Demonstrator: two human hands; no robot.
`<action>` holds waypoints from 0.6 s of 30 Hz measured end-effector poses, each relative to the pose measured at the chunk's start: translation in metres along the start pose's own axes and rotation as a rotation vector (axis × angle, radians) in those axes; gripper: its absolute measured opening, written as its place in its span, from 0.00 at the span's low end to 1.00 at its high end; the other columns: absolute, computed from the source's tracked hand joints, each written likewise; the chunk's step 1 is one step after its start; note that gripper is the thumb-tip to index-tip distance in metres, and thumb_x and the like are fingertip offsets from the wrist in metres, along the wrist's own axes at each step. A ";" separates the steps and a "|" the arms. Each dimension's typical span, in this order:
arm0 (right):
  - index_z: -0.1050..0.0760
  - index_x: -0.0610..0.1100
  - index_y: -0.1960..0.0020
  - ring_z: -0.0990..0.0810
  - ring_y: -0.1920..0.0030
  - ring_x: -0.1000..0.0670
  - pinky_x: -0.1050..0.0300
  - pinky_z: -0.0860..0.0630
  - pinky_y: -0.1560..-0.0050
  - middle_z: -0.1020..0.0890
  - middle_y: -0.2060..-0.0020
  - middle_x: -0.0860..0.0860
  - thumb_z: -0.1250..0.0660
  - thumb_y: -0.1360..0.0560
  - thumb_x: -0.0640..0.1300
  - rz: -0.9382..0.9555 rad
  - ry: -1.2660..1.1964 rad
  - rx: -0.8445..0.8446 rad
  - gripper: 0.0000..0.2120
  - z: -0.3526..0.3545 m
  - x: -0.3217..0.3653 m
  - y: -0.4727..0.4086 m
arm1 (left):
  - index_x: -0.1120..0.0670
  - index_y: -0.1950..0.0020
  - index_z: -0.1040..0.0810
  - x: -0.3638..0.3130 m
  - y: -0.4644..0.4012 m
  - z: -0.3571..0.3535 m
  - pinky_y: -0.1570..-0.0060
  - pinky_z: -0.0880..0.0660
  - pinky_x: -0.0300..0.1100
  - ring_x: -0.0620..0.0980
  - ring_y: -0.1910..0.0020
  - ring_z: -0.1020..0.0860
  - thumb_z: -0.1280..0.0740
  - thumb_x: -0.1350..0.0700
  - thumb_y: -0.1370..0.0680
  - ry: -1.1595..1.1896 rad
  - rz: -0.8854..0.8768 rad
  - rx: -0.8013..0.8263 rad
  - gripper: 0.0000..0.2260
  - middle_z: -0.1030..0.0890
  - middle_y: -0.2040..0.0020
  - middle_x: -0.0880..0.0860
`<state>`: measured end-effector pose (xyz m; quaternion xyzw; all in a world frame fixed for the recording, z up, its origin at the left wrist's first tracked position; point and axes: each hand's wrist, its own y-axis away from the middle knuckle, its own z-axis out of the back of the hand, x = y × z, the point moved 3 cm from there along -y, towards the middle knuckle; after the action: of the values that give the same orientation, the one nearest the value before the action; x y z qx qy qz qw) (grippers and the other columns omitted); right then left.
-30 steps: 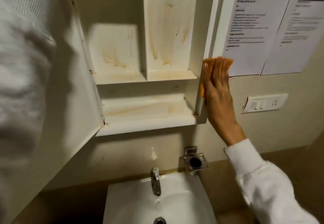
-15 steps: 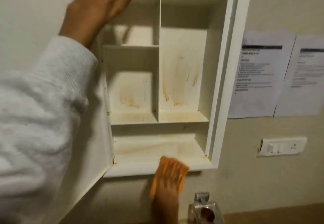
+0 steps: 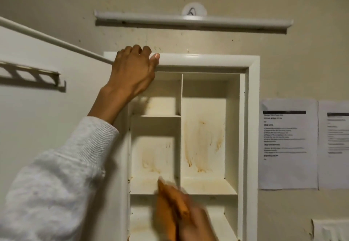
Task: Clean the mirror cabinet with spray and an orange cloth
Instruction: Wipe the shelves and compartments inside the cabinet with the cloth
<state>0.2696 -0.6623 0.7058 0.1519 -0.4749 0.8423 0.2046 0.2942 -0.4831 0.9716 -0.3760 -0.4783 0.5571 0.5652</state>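
Observation:
The white mirror cabinet hangs open on the wall, its shelves and back panels streaked with brownish stains. My left hand grips the top edge of the opened door where it meets the cabinet's top frame. My right hand is at the bottom centre, blurred, holding the orange cloth against the front of the middle shelf, at the lower left compartment. No spray bottle is in view.
A long white light fixture is mounted above the cabinet. Two printed paper sheets are taped to the wall at the right. A slotted rack is fixed to the inside of the door. A white switch plate shows at the lower right.
The view has tilted upward, so the sink and tap are gone. My right hand with the cloth moved from the cabinet's right side to the bottom edge, then up to the middle shelf.

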 end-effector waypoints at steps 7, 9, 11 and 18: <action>0.48 0.42 0.20 0.43 0.22 0.40 0.45 0.33 0.29 0.43 0.21 0.41 0.35 0.24 0.30 0.195 0.823 -0.124 0.37 0.027 0.047 -0.194 | 0.58 0.47 0.22 0.007 -0.010 0.013 0.55 0.35 0.45 0.53 0.57 0.27 0.51 0.49 0.14 0.135 0.053 0.167 0.20 0.20 0.51 0.60; 0.38 0.40 0.25 0.30 0.30 0.38 0.44 0.26 0.39 0.31 0.29 0.40 0.35 0.23 0.34 0.092 0.862 -0.043 0.28 0.022 0.046 -0.235 | 0.58 0.46 0.22 0.004 -0.007 0.013 0.52 0.30 0.48 0.55 0.55 0.25 0.50 0.50 0.14 0.148 0.072 0.153 0.20 0.20 0.50 0.60; 0.27 0.41 0.35 0.22 0.40 0.38 0.48 0.24 0.46 0.22 0.39 0.41 0.36 0.21 0.37 0.088 0.812 -0.047 0.15 0.006 0.044 -0.257 | 0.59 0.44 0.22 0.001 -0.004 0.012 0.47 0.27 0.51 0.57 0.51 0.23 0.50 0.51 0.14 0.127 0.070 0.112 0.19 0.19 0.49 0.60; 0.23 0.42 0.36 0.23 0.39 0.40 0.49 0.29 0.34 0.20 0.38 0.39 0.31 0.23 0.44 0.098 0.568 0.264 0.16 -0.004 0.036 -0.273 | 0.57 0.34 0.25 -0.001 0.000 -0.004 0.37 0.31 0.50 0.56 0.40 0.25 0.48 0.49 0.15 0.058 0.083 -0.061 0.19 0.21 0.38 0.58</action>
<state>0.3718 -0.5250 0.9210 -0.0870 -0.2923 0.9142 0.2667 0.2983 -0.4837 0.9699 -0.4286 -0.4625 0.5542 0.5434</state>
